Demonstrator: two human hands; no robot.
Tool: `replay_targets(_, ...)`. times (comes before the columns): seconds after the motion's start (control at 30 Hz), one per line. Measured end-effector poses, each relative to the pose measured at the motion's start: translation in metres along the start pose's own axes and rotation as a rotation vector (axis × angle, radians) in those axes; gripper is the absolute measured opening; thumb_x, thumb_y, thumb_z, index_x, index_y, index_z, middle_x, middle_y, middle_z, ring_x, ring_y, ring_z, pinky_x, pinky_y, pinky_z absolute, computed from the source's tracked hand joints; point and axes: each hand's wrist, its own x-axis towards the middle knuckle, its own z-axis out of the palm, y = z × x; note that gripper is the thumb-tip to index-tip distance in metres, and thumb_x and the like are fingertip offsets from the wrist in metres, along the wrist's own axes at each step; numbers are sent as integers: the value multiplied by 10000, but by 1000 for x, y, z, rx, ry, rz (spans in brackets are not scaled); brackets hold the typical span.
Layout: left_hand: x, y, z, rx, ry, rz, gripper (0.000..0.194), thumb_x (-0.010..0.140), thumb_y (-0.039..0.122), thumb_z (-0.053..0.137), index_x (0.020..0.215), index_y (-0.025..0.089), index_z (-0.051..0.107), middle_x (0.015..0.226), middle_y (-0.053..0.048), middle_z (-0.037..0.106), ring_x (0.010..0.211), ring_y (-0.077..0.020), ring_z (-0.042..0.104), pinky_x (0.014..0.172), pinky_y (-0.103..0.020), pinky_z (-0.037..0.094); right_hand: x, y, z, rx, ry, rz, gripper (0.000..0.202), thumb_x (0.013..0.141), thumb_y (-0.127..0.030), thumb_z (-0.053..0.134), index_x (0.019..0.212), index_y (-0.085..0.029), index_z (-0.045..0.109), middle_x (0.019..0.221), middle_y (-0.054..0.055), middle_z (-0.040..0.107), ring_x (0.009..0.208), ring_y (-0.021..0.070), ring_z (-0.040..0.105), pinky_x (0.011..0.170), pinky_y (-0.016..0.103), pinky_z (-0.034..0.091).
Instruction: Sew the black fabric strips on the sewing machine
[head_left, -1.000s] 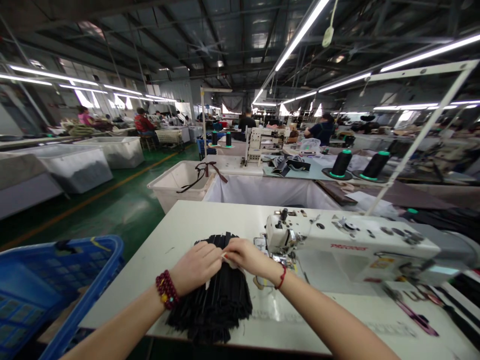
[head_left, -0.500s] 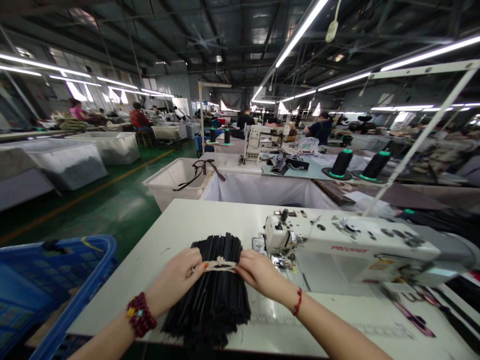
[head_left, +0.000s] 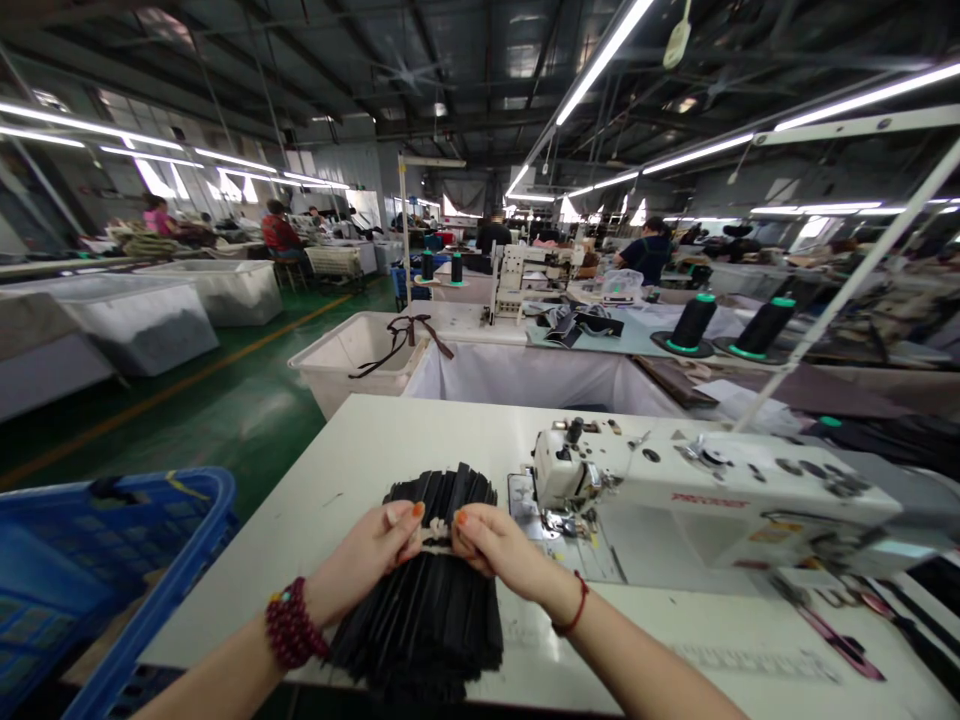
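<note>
A thick bundle of black fabric strips (head_left: 427, 630) lies on the white sewing table in front of me. Around its upper part runs a pale cloth tie (head_left: 437, 535) with a knot on top. My left hand (head_left: 364, 560) is closed on the tie just left of the knot, thumb on top. Right of the knot, my right hand (head_left: 514, 560) grips the tie too, its fingers curled under the thumb. Part of the tie is hidden inside my fingers.
A white sewing machine (head_left: 675, 500) stands right of the bundle, its needle area close to my right hand. Beyond it lies a pink-handled tool (head_left: 832, 635). A blue basket (head_left: 217, 530) is at the left; a white-lined bin (head_left: 525, 378) stands behind the table (head_left: 300, 500).
Both hands have drawn closer together over the knot, with the thumbs now raised on top. Less of the tie shows between them. The bundle stays in about the same place.
</note>
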Motion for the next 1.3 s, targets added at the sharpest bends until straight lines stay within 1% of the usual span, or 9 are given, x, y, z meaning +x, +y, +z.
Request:
replay_targets(0.13, 3, -8, 5, -52, 13, -33, 595, 854, 716, 421, 603, 185, 518, 444, 85, 345, 393, -70, 223, 411, -238, 166, -2, 8, -12, -40, 6, -4, 554, 879, -692, 509, 638, -195, 458, 537, -70, 406, 412, 50, 291, 371, 202, 184)
replay_targets(0.3, 12, -8, 10, -105, -1, -76, 571, 824, 710, 453, 774, 162, 605, 811, -100, 711, 665, -192, 665, 441, -230, 398, -5, 15, -18, -69, 12, -17, 536, 917, -661, 470, 643, -201, 445, 560, -65, 425, 399, 50, 275, 372, 210, 178)
replay_targets(0.43, 10, 0, 12, 3, -10, -38, 442, 805, 607, 544, 745, 172, 598, 762, -69, 707, 656, -194, 669, 507, -259, 460, -10, 4, -16, -91, 22, -70, 502, 947, -630, 437, 708, -194, 502, 584, -60, 444, 421, 65, 321, 410, 215, 249)
replay_targets(0.53, 8, 1, 15, 56, -84, 13, 246, 722, 404, 681, 800, 175, 640, 773, -27, 703, 726, -198, 660, 629, -282, 493, -7, -14, -5, -205, 44, -208, 431, 953, -540, 506, 718, -184, 562, 741, 0, 558, 646, 114, 503, 617, 243, 426)
replay_targets(0.67, 6, -8, 21, 207, 44, 112, 168, 725, 354, 626, 695, 189, 629, 713, -16, 676, 699, -212, 617, 637, -302, 463, 0, -37, 16, -484, 86, -384, 351, 982, -352, 506, 675, -189, 555, 1002, 49, 576, 927, 157, 567, 844, 291, 462)
replay_targets(0.77, 2, -11, 21, 230, 82, 133, 289, 806, 416, 537, 638, 195, 618, 695, -32, 678, 691, -215, 615, 645, -307, 457, 2, -44, 18, -614, 65, -403, 171, 996, -260, 488, 1054, -200, 637, 1130, 59, 603, 1045, 162, 572, 931, 300, 453)
replay_targets(0.87, -3, -7, 17, 215, 34, 133, 357, 836, 481, 513, 690, 189, 659, 703, -39, 698, 671, -208, 632, 607, -292, 463, 1, -38, 7, -894, 31, -399, 327, 995, -197, 475, 1316, -187, 533, 1194, 91, 618, 1111, 188, 555, 972, 328, 438)
replay_targets(1.03, -4, -4, 12, 108, 12, 69, 280, 779, 448, 628, 806, 170, 651, 722, -51, 718, 695, -205, 669, 602, -281, 478, -5, -19, -12, -1286, 17, -351, 198, 967, -208, 550, 818, -166, 673, 776, 49, 601, 786, 185, 548, 709, 283, 446)
replay_targets(1.3, -2, 1, 12, 56, -16, 12, 197, 741, 363, 666, 769, 174, 615, 758, -45, 726, 745, -197, 665, 693, -303, 487, -37, -23, 3, -1244, 1, -341, 137, 936, -154, 539, 816, -191, 594, 828, 28, 603, 786, 172, 549, 697, 271, 424)
